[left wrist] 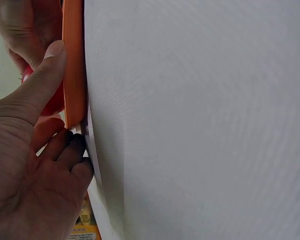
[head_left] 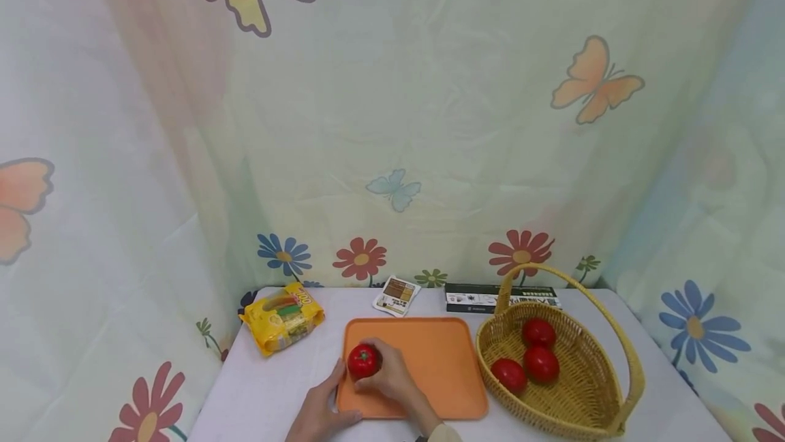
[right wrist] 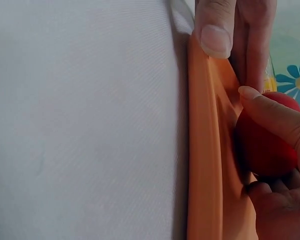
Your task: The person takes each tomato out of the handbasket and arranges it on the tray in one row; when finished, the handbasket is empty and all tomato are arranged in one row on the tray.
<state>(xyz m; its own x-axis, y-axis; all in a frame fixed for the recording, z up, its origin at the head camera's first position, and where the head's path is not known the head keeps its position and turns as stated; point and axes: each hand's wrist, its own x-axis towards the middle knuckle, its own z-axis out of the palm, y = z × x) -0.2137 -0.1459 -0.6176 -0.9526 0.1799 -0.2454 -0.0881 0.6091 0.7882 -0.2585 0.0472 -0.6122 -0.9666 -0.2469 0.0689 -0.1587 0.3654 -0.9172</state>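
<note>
In the head view my right hand grips a red tomato with its green stem mark facing up, over the left part of an orange tray. The right wrist view has the tomato between thumb and fingers, low against the tray. My left hand holds the tray's near left corner. Its thumb lies on the front rim in the left wrist view, and the fingers bend at the tray's left side.
Right of the tray stands a wicker basket with a tall handle, holding three red round fruits. A yellow packet lies at the left. Behind the tray are a small white-and-brown sachet and a long dark box.
</note>
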